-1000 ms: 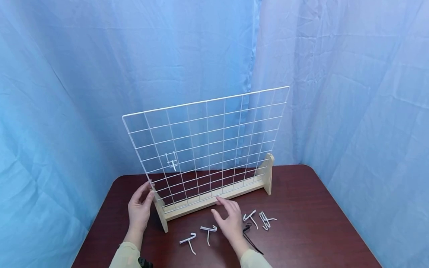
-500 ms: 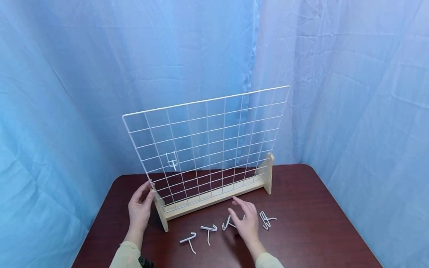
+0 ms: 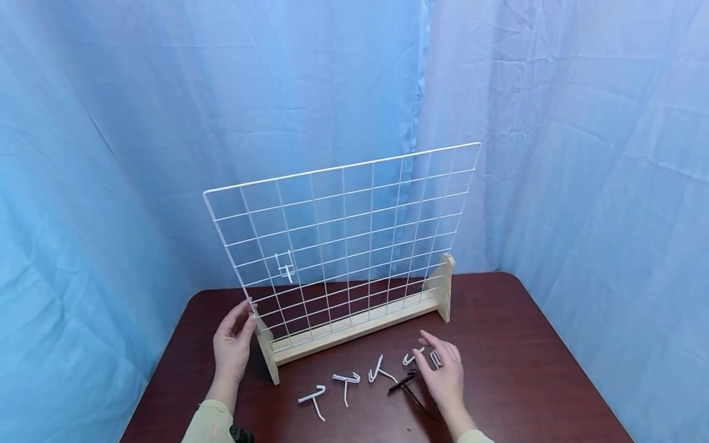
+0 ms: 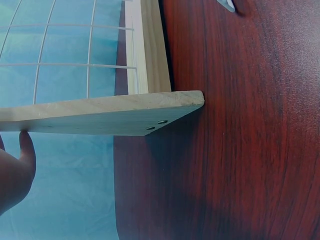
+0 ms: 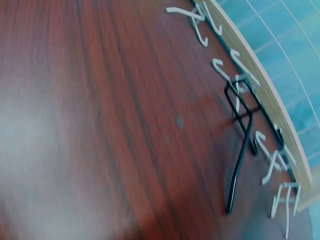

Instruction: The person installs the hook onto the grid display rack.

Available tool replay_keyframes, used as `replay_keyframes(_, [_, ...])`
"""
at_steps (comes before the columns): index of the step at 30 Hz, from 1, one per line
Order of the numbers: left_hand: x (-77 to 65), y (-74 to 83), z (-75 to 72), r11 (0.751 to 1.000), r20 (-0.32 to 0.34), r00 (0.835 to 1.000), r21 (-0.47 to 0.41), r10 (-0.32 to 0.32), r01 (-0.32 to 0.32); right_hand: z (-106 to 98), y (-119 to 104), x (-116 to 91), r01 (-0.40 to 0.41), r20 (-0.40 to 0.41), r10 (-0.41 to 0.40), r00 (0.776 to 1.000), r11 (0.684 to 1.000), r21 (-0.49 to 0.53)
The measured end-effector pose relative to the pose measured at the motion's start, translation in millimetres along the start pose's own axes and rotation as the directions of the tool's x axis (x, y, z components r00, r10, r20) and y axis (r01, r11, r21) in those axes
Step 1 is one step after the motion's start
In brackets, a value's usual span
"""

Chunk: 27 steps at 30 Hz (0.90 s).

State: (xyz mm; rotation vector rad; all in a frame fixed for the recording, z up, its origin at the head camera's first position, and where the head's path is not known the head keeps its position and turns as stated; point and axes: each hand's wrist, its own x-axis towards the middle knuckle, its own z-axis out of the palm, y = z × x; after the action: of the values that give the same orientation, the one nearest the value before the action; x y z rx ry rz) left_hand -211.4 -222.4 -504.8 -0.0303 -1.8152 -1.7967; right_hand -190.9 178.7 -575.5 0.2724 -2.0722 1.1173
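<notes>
The table's [image 3: 178, 375] left edge runs outside my left hand [image 3: 231, 351], which pinches the left upright [image 3: 268, 354] of the stand [image 3: 354, 331] (I cannot tell whether the wire is gripped too). The grid [image 3: 345, 218] rises from the stand, between my hands and the far edge; a hung hook [image 3: 286, 269] sits in its left half. In front of the stand, left to right, lie three white hooks [image 3: 346, 379], a black hook [image 3: 403, 383] and a fourth white hook [image 3: 410, 359]. My right hand [image 3: 444, 374], thumb spread wide from the fingers, partly covers a fifth white hook [image 3: 436, 360]; contact cannot be told. Rightward, a broad stretch of table reaches the right edge, bounded by curtain [image 3: 598, 154].
</notes>
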Motion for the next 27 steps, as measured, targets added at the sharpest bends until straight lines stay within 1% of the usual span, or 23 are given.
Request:
replay_keyframes(2, [0.2,-0.3,-0.1,1.0,0.0,1.0,-0.011,0.004,-0.004,-6,4,-1,-0.024,0.007,0.024,1.0,1.0,0.002])
replay_keyframes(5, [0.2,-1.2,-0.2,1.0,-0.003,1.0,-0.021,0.002,-0.002,-15,11,-3,-0.038,0.007,0.038,0.999,0.999,-0.006])
replay_keyframes(9, [-0.6,-1.1,-0.1,1.0,-0.009,1.0,-0.007,-0.004,0.003,-25,19,-5,-0.061,0.003,0.061,0.998,0.998,-0.024])
replay_keyframes(10, [-1.1,2.9,0.8,1.0,-0.009,1.0,-0.004,-0.005,0.005,-28,22,-6,-0.071,0.002,0.071,0.998,0.997,-0.027])
replay_keyframes(16, [-1.1,5.7,1.4,1.0,-0.01,1.0,-0.005,-0.009,0.009,-42,37,-11,-0.056,-0.021,0.055,0.998,0.996,-0.065])
replay_keyframes(18, [-0.8,1.3,0.3,1.0,-0.012,1.0,-0.009,-0.011,0.01,-46,40,-12,-0.062,-0.026,0.06,0.998,0.995,-0.078])
replay_keyframes(23, [-0.7,0.8,0.6,1.0,-0.008,1.0,-0.013,-0.017,0.017,-56,46,-17,-0.109,-0.019,0.108,0.994,0.99,-0.094])
replay_keyframes(27, [-0.3,2.2,1.4,1.0,-0.013,1.0,-0.011,-0.018,0.018,-61,53,-19,-0.096,-0.008,0.095,0.995,0.99,-0.105])
